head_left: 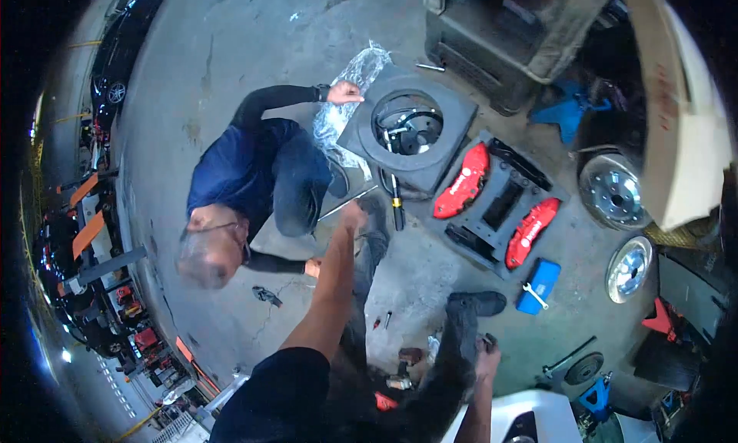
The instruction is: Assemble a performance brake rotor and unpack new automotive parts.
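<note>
My left arm reaches forward, and my left hand [354, 214] is bunched beside my shoe [373, 211]. It is close to a thin metal rod [337, 209]; whether it grips the rod is hidden. Low on the right, my right hand [487, 360] is closed around a small dark object [489, 340] beside my leg. Ahead, a black-handled screwdriver [397, 209] with yellow marks lies by a grey foam block [453, 109] with brake parts in its round opening. Two red brake calipers [463, 182] [532, 232] sit in another foam tray [500, 201].
At left a co-worker [246, 162] crouches, one hand [344, 93] at the foam block. A blue box [539, 285] with a wrench [536, 295] lies right. Brake discs [613, 189], a cardboard box [680, 120] and a dark bin [484, 51] stand beyond. A power drill [405, 366] lies between my legs.
</note>
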`<state>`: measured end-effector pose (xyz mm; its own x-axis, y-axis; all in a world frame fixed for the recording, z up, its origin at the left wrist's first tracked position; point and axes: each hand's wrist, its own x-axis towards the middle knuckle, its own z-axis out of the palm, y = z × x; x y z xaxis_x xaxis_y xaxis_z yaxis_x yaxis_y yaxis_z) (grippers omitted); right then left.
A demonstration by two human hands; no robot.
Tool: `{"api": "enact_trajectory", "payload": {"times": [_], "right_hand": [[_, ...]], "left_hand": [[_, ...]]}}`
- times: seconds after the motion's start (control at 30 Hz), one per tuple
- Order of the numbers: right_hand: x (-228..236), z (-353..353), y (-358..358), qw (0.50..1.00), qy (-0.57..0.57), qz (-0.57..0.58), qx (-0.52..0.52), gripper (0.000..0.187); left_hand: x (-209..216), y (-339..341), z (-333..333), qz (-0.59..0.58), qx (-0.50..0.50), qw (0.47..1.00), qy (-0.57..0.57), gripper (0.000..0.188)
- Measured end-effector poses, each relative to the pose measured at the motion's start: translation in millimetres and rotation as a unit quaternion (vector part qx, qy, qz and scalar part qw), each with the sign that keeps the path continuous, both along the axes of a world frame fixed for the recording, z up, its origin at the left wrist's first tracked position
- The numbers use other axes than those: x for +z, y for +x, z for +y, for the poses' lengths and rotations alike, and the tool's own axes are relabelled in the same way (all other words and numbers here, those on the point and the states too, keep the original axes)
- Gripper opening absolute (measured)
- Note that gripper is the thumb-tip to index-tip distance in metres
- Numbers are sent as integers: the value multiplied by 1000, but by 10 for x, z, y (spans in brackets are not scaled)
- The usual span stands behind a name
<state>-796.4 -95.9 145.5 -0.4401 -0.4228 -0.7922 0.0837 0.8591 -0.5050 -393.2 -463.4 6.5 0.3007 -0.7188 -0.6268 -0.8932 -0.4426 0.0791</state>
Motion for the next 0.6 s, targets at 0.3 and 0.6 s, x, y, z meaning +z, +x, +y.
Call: {"api": "enact_trajectory", "payload": {"times": [0.3,0.6], "right_hand": [[-1544,-293,2430,924,63,-262,-271,48],[-1628,-424,3000,985,95,-137,45,41]], "left_hand": [[-2462,1027,-1657,34,101,956,-274,62],[-3368,2034,-2054,-36,-451,803,-389,24]]}}
